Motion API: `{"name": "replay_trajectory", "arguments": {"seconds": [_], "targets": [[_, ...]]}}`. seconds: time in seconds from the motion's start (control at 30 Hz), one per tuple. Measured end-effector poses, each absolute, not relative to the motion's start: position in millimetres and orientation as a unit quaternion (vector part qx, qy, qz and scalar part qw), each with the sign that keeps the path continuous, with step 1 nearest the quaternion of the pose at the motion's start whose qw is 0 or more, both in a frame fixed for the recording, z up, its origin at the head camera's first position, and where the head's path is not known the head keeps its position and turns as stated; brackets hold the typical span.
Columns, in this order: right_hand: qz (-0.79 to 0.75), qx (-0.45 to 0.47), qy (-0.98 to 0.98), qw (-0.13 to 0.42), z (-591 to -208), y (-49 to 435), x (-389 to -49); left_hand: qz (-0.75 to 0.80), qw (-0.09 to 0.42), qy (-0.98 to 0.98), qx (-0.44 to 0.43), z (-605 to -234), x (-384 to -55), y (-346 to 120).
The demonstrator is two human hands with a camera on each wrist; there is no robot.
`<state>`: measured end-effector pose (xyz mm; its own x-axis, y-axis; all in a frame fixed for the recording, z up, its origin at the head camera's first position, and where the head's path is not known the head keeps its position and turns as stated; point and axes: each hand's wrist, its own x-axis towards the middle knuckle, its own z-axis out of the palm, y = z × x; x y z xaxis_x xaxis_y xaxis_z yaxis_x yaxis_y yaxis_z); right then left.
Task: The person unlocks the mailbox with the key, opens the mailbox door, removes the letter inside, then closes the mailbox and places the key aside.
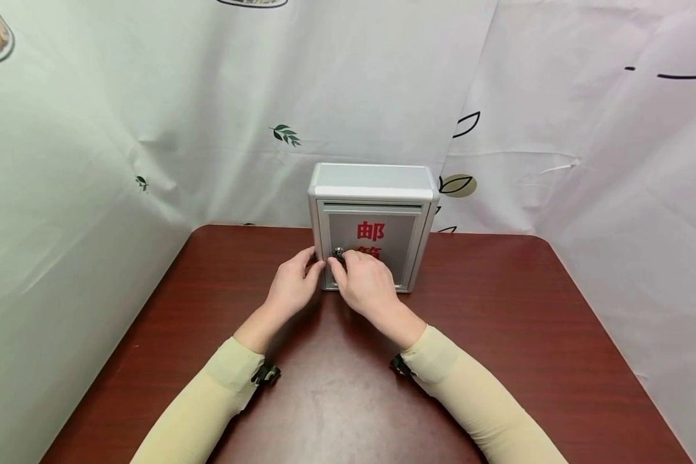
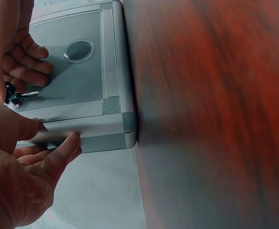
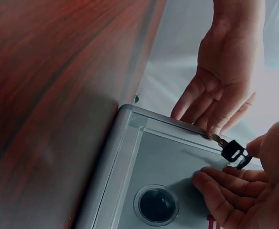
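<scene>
A silver-grey metal mailbox (image 1: 372,183) with red characters on its front panel stands upright on the table. My right hand (image 1: 368,280) is at the left part of that panel, by a small round lock (image 1: 339,252). Thumb and index finger pinch a black-headed key (image 3: 244,162), while its other fingers fan out over the panel. A second key (image 3: 232,150) with a black head and bare metal blade hangs beside it, pointing toward the mailbox's side edge. Against that left side lies my left hand (image 1: 292,282), fingers fairly straight along the side wall and thumb by the front edge.
A round dark window (image 3: 156,205) is set low in the panel, and a slot (image 1: 372,207) runs along its top. The reddish-brown table (image 1: 499,322) extends to both sides. White printed cloth (image 1: 371,84) hangs behind the mailbox and along both sides.
</scene>
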<state>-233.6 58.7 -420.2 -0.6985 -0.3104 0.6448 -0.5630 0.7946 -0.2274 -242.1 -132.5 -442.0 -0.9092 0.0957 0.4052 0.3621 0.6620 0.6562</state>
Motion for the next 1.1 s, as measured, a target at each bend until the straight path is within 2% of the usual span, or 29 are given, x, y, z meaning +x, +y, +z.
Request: {"name": "replay_trajectory", "arguments": {"seconds": [0.43, 0.8, 1.1], "targets": [[0.318, 0.201, -0.909, 0.181, -416, 59, -233, -0.391, 0.172, -0.895, -0.127, -439, -240, -130], [0.399, 0.164, -0.896, 0.105, -410, 63, -235, -0.394, 0.166, -0.895, -0.126, -440, -241, -131], [0.487, 0.168, -0.856, 0.044, -406, 68, -238, -0.396, 0.163, -0.895, -0.128, -440, -242, -133]]}}
